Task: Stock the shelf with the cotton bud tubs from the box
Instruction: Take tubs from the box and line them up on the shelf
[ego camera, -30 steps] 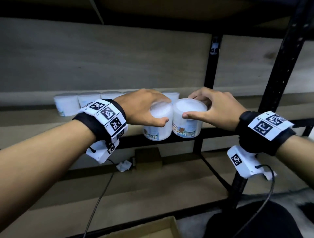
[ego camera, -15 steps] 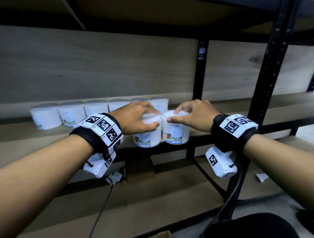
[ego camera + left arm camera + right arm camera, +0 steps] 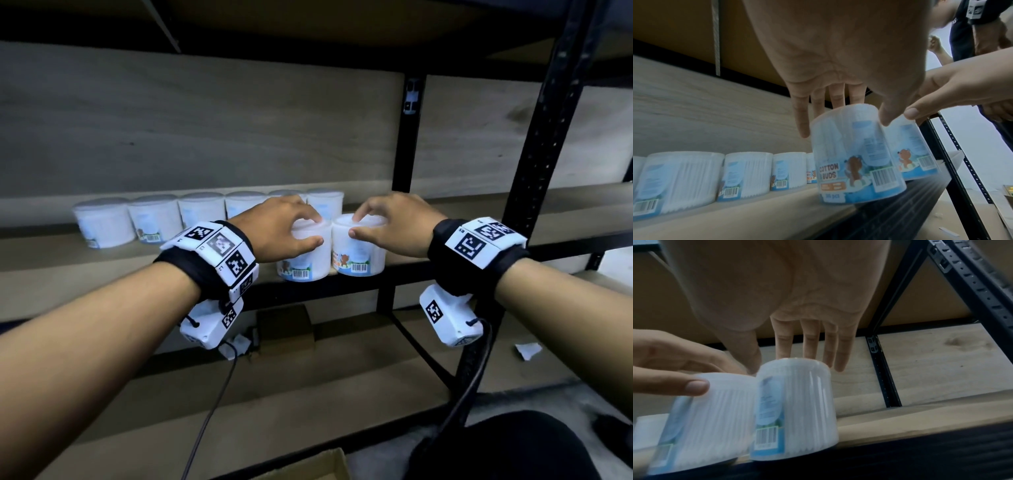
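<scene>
Left hand (image 3: 274, 233) clasping left tub (image 3: 306, 258) from above, thumb and fingers round its lid; right hand (image 3: 397, 224) likewise gripping right tub (image 3: 358, 255). Tubs touching, upright at shelf (image 3: 462, 246) front edge, packed with white cotton buds. Beyond the left hand, back row (image 3: 154, 219) of tubs. Below, box (image 3: 329, 460) corner.

A shop stockroom, by the look of it: black slotted metal racking (image 3: 544, 164) with bare wooden shelves (image 3: 513, 202), barcoded tubs (image 3: 154, 219) in a row along the back edge.
</scene>
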The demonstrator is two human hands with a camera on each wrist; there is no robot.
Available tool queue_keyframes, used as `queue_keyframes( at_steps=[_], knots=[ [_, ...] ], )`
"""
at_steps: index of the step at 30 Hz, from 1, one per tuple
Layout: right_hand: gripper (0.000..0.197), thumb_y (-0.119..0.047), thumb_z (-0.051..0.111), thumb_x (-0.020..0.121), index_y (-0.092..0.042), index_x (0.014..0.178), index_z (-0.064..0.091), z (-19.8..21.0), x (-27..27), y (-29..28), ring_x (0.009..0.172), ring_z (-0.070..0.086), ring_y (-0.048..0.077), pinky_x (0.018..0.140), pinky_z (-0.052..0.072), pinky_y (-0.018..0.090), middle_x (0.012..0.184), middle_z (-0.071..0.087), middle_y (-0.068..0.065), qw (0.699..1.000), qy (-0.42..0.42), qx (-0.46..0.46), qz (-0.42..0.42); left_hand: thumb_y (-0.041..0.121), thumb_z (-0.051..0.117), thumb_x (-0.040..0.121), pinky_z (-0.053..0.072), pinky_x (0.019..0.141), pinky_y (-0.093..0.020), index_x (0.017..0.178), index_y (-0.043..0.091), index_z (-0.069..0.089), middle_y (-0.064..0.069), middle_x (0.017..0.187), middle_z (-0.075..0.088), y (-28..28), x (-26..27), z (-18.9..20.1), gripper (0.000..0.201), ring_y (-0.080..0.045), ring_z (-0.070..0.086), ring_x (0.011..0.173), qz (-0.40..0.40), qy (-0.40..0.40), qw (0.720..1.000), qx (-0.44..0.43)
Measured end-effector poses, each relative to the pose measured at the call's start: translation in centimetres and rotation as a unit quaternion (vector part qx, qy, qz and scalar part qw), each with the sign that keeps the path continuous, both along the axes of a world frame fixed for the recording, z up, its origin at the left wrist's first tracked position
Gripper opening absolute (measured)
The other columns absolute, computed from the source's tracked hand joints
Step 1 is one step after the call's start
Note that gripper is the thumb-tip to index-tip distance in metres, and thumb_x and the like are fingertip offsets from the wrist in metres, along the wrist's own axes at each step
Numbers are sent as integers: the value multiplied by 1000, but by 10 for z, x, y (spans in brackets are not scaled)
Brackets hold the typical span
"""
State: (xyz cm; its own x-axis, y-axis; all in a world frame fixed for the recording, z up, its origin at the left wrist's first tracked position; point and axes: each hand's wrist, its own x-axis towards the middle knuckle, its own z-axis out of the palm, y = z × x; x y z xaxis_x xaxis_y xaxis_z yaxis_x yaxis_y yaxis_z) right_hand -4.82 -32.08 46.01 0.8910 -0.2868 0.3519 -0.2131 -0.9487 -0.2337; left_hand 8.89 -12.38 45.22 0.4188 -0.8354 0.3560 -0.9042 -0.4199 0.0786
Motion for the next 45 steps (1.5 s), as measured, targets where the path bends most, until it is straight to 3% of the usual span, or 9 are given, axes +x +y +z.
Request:
queue_keyframes(
  at_steps=[2, 5, 12, 22, 28, 34, 38, 40, 45],
  knots=[
    [27, -51, 65, 84, -35, 105, 68, 3, -5, 5, 111, 57, 14, 92, 43, 26, 116, 65, -8, 1000, -3, -11, 11, 50, 59, 88, 42, 104, -33, 131, 31, 58, 8, 130, 56, 3, -6, 2, 47, -13, 51, 122, 3, -13, 1000, 10],
    [21, -40, 62, 87, -37, 108, 67, 5, -9, 12, 108, 56, 14, 94, 47, 31, 110, 65, -12, 999, 7, -33, 19, 43, 57, 90, 45, 100, -36, 130, 29, 58, 6, 127, 57, 6, -16, 6, 41, -16, 54, 118, 10, -36, 999, 27],
    [27, -17, 57, 89, -36, 103, 72, 8, -13, 19, 100, 60, 13, 93, 51, 32, 102, 68, -10, 998, -4, -54, 20, 29, 57, 95, 40, 84, -25, 126, 27, 62, 5, 119, 62, 11, -29, 13, 32, -16, 57, 110, -4, -75, 997, 21],
    [20, -18, 73, 86, -33, 99, 78, 10, -1, 12, 92, 67, 11, 92, 52, 27, 91, 72, -8, 999, -33, -23, 24, 27, 59, 95, 38, 81, -21, 124, 28, 64, 5, 120, 65, 8, -24, 15, 30, -15, 60, 108, 2, -51, 999, 5],
    [20, -18, 73, 87, -32, 99, 79, 10, 15, 11, 89, 61, 8, 81, 40, 14, 89, 71, -6, 998, -50, -37, 22, 25, 61, 94, 36, 82, -20, 124, 27, 66, 4, 120, 66, 4, -8, 15, 30, -15, 61, 108, 10, -34, 999, -3],
    [18, -18, 76, 84, -31, 96, 80, 11, 40, 2, 92, 66, 10, 88, 50, 21, 79, 65, -10, 999, -36, -23, 23, 25, 64, 92, 36, 83, -19, 122, 28, 67, 6, 119, 69, -2, 16, 12, 30, -14, 62, 108, 20, -10, 1000, -16],
    [19, -18, 76, 85, -31, 98, 80, 10, 55, -6, 96, 67, 12, 93, 51, 27, 86, 70, -6, 999, -26, -28, 26, 25, 65, 91, 36, 83, -19, 122, 30, 68, 6, 120, 69, -9, 29, 11, 31, -14, 62, 106, 26, -3, 1000, -13],
    [20, -17, 75, 85, -31, 98, 80, 9, 62, -11, 98, 67, 13, 94, 51, 27, 93, 74, -4, 999, -28, -29, 24, 24, 66, 91, 37, 83, -19, 121, 30, 69, 6, 119, 69, -13, 36, 13, 31, -14, 64, 105, 27, 3, 1000, -11],
    [21, -16, 75, 83, -31, 96, 80, 7, 79, -20, 97, 68, 10, 91, 49, 20, 92, 74, -6, 999, -25, -23, 22, 24, 68, 89, 37, 82, -16, 117, 30, 72, 9, 117, 71, -24, 50, 18, 29, -12, 65, 106, 36, 9, 999, -8]
  ],
)
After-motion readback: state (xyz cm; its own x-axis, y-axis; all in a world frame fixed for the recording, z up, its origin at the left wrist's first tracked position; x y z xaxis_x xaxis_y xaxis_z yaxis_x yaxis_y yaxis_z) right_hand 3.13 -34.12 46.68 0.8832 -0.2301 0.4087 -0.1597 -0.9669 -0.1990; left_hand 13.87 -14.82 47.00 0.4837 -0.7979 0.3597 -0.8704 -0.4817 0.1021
